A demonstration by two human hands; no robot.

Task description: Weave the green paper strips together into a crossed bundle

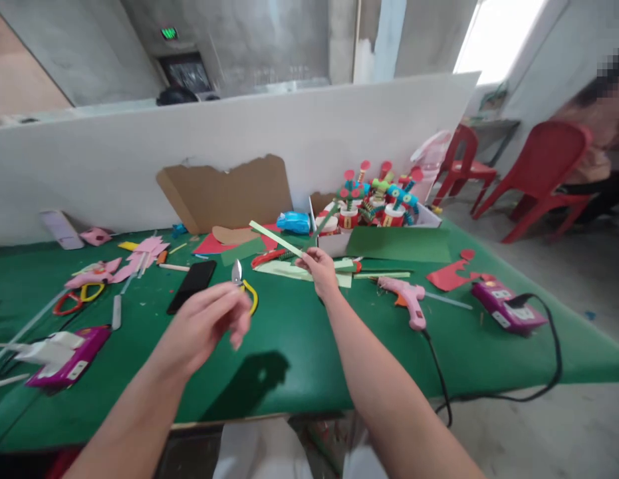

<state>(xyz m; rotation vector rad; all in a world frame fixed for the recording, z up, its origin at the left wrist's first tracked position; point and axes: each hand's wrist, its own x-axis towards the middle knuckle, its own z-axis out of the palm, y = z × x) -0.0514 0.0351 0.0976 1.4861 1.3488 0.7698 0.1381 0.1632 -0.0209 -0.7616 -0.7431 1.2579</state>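
My right hand [319,269] pinches a pale green paper strip [275,238], which slants up to the left above the table. A dark green strip [325,223] rises just behind these fingers; whether it is held too, I cannot tell. More pale green paper [279,268] lies under the hand. My left hand [212,322] hovers over the table with its fingers loosely bent and slightly blurred, nothing visible in them. Right behind it are cutting pliers [250,297] with yellow handles, partly covered by the hand. A black phone [192,286] lies left of the pliers.
A pink glue gun [409,296] lies to the right, its cord hanging over the front edge. Purple power strips [508,313] sit at both ends. A box [426,216] of colourful paper figures stands behind. Scissors [80,297] and pink scraps lie left. A person sits far right.
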